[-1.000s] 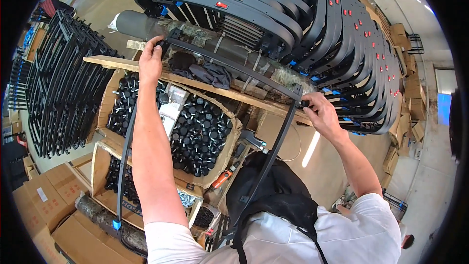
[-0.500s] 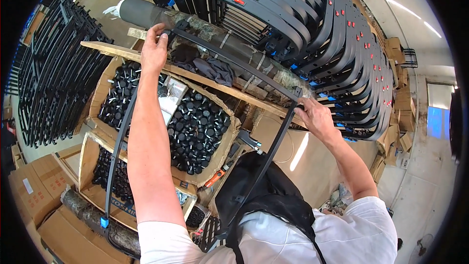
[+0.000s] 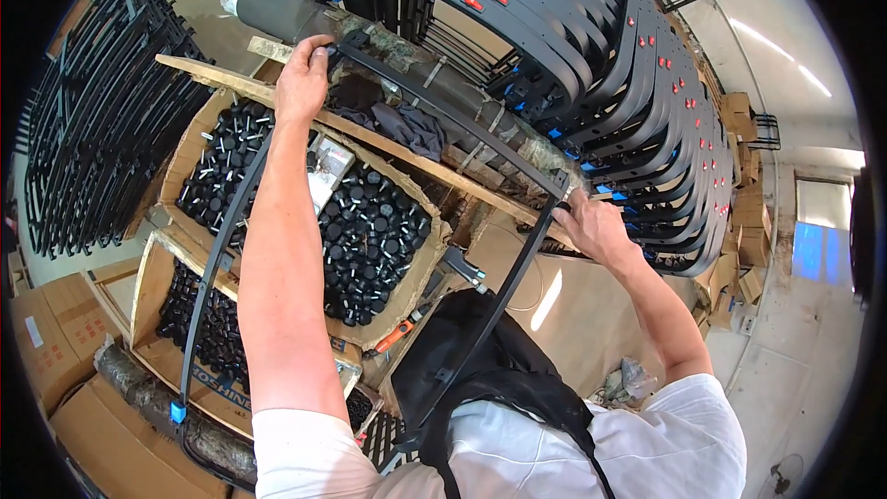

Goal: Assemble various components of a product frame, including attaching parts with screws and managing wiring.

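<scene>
A black metal tube frame (image 3: 453, 113) spans in front of me, its long bar slanting from upper left down to the right. My left hand (image 3: 303, 81) is closed on its far left corner. At the other corner, my right hand (image 3: 596, 225) is closed round the tube, thumb on the near side. Side tubes run from both corners back toward my body; one bears a blue clip (image 3: 177, 412). Below the frame, a cardboard box (image 3: 432, 222) holds many black round-headed screw feet (image 3: 370, 249) and a small white box (image 3: 325, 176).
Grey curved frames (image 3: 637, 102) with red pieces stand in a row at right. Black frames (image 3: 102, 120) are stacked at left. A wrapped roll (image 3: 277, 11) lies behind a wooden board (image 3: 407, 155). An orange-handled tool (image 3: 395, 336) and black apron (image 3: 490, 342) are near me.
The view has shifted slightly. Both hands keep their grip on the frame's corners, and the frame has barely moved relative to the boxes.
</scene>
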`<state>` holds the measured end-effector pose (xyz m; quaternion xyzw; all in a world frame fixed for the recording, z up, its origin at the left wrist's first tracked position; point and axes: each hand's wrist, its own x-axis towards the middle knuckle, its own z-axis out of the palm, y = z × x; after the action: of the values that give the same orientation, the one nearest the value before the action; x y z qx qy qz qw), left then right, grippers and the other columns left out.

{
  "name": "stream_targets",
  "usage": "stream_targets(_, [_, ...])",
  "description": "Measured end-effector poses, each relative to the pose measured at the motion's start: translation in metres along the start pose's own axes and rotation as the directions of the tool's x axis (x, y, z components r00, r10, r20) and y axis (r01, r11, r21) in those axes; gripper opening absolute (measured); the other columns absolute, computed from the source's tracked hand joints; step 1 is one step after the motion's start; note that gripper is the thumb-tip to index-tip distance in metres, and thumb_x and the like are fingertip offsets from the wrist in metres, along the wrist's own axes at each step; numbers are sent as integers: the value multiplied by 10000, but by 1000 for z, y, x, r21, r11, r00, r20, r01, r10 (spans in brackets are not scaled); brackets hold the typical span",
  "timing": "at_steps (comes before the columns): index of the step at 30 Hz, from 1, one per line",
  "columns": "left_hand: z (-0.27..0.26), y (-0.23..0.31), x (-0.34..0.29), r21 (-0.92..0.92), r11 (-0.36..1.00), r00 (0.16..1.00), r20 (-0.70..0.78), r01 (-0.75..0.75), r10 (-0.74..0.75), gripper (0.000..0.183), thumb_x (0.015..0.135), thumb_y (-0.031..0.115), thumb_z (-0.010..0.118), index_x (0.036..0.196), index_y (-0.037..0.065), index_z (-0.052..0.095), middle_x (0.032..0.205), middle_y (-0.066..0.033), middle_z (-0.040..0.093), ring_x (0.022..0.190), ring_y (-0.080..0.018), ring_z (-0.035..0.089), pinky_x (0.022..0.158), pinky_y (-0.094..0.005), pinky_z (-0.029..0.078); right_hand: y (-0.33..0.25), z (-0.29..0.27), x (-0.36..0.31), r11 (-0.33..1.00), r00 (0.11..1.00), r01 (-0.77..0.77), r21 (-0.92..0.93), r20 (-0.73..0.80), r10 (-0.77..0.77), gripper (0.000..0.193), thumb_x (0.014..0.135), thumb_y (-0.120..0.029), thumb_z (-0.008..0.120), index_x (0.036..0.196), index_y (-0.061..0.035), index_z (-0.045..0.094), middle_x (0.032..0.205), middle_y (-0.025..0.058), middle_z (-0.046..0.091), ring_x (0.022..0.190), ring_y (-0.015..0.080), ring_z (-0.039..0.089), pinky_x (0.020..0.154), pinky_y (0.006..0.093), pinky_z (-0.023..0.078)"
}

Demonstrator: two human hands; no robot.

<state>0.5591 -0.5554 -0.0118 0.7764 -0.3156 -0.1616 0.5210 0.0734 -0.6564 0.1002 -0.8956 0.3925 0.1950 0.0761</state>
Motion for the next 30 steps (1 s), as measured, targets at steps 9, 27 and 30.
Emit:
stream_targets(9, [-9, -12, -3, -11, 1000, 1000, -10, -19, 19, 298, 1041, 276, 627, 1327, 259, 707, 1335, -115, 707, 1231, -310, 666, 1074, -410, 498, -18, -21, -19, 966, 924, 223, -130, -286, -252, 492, 906, -520, 706, 919, -29, 729, 752, 163, 719, 714, 358, 734, 664, 466, 582])
stream_targets(27, [0, 2, 2, 185, 981, 997, -43, -50, 59, 341, 942, 404, 747, 1244, 247, 750, 1199, -146, 691, 1172, -332, 658, 1001, -444, 525, -16, -15, 1, 930, 978, 198, -311, 120, -168, 426, 979, -427, 676, 998, -4, 639, 766, 213, 730, 743, 385, 748, 679, 499, 582])
stream_targets(30, [4, -5, -3, 218, 949, 964, -92, -226, 250, 312, 974, 292, 709, 1280, 230, 728, 1232, -142, 699, 1190, -348, 655, 1021, -451, 527, -11, -10, 10, 965, 984, 153, -213, 127, -128, 474, 988, -442, 653, 1028, 30, 668, 794, 237, 733, 793, 408, 747, 734, 530, 576])
